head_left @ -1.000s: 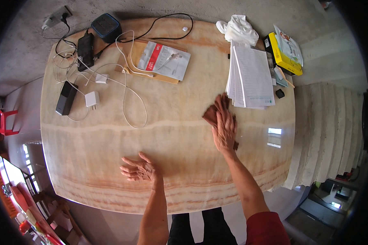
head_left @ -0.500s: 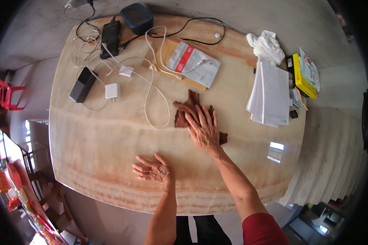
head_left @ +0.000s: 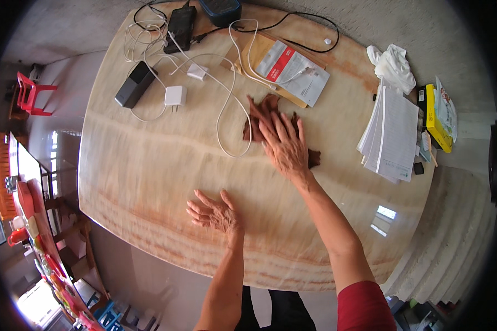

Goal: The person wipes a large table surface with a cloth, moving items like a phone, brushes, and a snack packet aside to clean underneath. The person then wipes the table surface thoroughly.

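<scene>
My right hand (head_left: 287,147) lies flat, fingers stretched, on a crumpled brown cloth (head_left: 255,128) on the glossy marbled table (head_left: 154,165). Part of the cloth is hidden beneath the palm; one corner sticks out by the wrist. A loop of white cable (head_left: 220,132) runs along the cloth's left edge. Nearer to me, my left hand (head_left: 217,213) is open and empty, its fingers spread low over the tabletop; whether it touches the table I cannot tell. Just beyond the cloth lies a silver and red packet (head_left: 309,83) on a brown envelope (head_left: 243,65).
Far left hold a white charger (head_left: 175,96), a dark grey block (head_left: 135,85), a black power strip (head_left: 179,27) and tangled cables. A blue-black speaker (head_left: 221,11) sits at the far edge. On the right are papers (head_left: 395,132), a white cloth (head_left: 395,69) and a yellow box (head_left: 437,118).
The whole view has shifted and turned slightly. Against the table, my right hand and the brown cloth have slid a little away and left, up to the white cable. The left hand stays spread.
</scene>
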The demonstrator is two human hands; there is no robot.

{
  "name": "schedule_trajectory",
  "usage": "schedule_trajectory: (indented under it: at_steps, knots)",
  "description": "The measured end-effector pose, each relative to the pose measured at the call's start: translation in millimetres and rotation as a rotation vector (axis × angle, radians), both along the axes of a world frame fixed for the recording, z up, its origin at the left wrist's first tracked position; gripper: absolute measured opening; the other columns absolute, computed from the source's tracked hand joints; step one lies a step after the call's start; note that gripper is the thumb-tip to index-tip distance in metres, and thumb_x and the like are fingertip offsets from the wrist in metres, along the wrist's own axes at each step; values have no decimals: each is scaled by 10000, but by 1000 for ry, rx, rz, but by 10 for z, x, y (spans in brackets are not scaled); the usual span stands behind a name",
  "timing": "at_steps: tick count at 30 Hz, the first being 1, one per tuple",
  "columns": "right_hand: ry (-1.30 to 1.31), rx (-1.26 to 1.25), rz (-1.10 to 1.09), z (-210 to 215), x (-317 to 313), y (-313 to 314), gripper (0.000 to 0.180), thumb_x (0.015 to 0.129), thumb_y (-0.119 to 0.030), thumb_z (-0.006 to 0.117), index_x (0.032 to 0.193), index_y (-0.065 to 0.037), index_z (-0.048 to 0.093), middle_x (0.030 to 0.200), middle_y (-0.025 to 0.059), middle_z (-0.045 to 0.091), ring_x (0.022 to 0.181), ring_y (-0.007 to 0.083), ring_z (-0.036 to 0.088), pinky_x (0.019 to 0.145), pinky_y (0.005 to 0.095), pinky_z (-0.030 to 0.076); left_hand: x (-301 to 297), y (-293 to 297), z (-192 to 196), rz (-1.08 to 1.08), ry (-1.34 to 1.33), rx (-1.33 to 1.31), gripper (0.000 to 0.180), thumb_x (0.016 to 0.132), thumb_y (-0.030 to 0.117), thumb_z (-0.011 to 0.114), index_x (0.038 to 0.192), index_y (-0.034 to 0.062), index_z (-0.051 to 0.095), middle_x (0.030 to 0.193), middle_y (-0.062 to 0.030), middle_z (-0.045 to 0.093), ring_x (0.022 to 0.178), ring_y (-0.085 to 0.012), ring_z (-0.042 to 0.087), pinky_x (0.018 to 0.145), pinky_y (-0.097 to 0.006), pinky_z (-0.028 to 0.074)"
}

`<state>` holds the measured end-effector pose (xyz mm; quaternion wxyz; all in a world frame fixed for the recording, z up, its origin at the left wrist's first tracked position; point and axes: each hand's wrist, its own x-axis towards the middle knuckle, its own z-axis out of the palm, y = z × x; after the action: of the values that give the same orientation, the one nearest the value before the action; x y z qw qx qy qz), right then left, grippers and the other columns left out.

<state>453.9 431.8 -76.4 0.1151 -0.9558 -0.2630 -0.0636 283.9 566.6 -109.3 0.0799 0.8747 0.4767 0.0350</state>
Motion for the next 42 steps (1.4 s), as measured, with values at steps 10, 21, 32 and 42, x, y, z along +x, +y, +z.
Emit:
schedule_trajectory:
  at_steps: [10,21,32,42]
  knots:
    - [141,57,269,33,-1574,216,507,829,-210,550,1332,-180,486,1428,93,389,1337,288,317,1096,533,217,-68,52,158,2,-199,-147,679,901,560,406,1434,150,311,1491,-209,174,1383,-370,109,1085,-570,83]
    - [-84,103,-324,-117,-190,1478,505,858,-286,570,1320,-133,435,1361,144,440,1266,317,393,1027,540,294,-394,1802,141,-38,-259,-5,591,909,502,443,1326,85,414,1356,-144,366,1269,-336,295,1039,-501,185]
    - [-237,-28,-211,-136,319,1603,511,826,-235,577,1300,-91,451,1295,127,477,1180,288,449,983,486,349,-458,1898,-35,-200,-172,112,631,859,500,535,1341,117,395,1342,-152,361,1262,-352,290,1010,-533,210]
    - [78,193,325,-29,-378,2385,492,760,-287,662,1227,-170,564,1372,79,426,1289,273,343,1061,493,270,-494,1927,-26,-226,-109,95,632,888,486,472,1376,110,334,1373,-160,324,1286,-358,251,1030,-519,178]
